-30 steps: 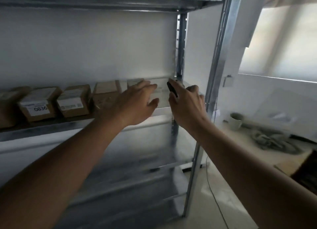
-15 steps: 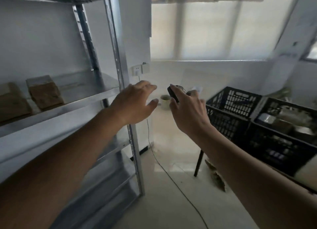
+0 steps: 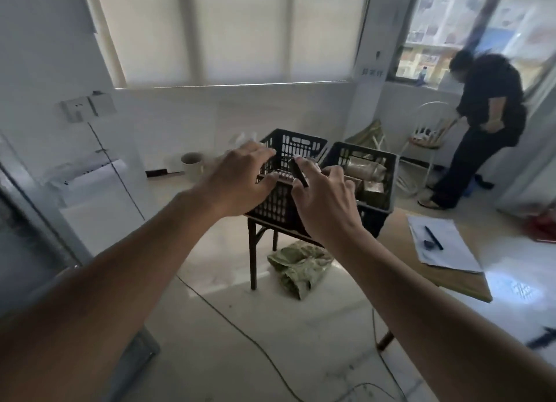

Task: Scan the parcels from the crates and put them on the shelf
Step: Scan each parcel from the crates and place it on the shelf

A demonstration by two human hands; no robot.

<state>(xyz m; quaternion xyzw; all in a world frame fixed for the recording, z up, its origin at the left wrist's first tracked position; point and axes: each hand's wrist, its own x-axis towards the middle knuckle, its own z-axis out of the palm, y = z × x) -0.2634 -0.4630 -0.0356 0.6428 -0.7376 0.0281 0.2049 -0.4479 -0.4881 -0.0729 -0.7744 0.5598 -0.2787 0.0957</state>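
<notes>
Two black plastic crates stand side by side on a dark stand ahead of me: the left crate (image 3: 296,144) and the right crate (image 3: 368,161). Brown and bagged parcels (image 3: 365,168) lie in the right crate. My right hand (image 3: 326,204) holds a small black scanner (image 3: 298,172) between thumb and fingers, in front of the crates. My left hand (image 3: 240,180) is raised beside it with fingers spread and relaxed, holding nothing. The shelf is out of view except for a grey post (image 3: 45,221) at the left edge.
A person in dark clothes (image 3: 487,124) stands at the back right by a chair (image 3: 427,136). A wooden table (image 3: 436,269) with papers and a pen is at right. A crumpled bag (image 3: 301,266) and cables lie on the floor; a cup (image 3: 192,165) stands by the wall.
My view has swung right from the shelf with its boxes to the crates. Both hands have kept their pose, the right still holding the scanner, the left empty.
</notes>
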